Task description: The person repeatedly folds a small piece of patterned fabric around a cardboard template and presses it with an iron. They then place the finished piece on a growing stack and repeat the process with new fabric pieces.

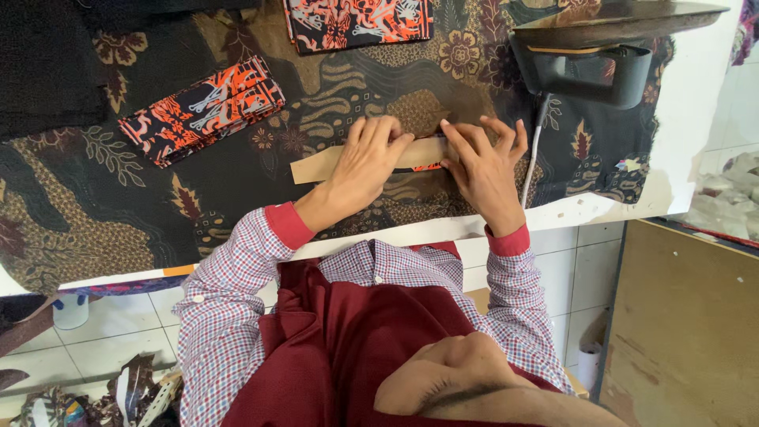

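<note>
A person in a checked shirt with red cuffs bends over a table draped in dark patterned cloth (95,229), both hands pressed to a tan cardboard strip (312,168). The left hand (365,162) lies flat on the strip's middle, fingers together and extended, gripping nothing. The right hand (484,166) rests at the strip's right end, fingers spread, its fingertips pinching the edge where a sliver of orange-printed fabric (428,167) shows beneath. A folded stack of orange and black fabric (202,111) sits well to the left. A black iron (589,59) stands near the right hand.
</note>
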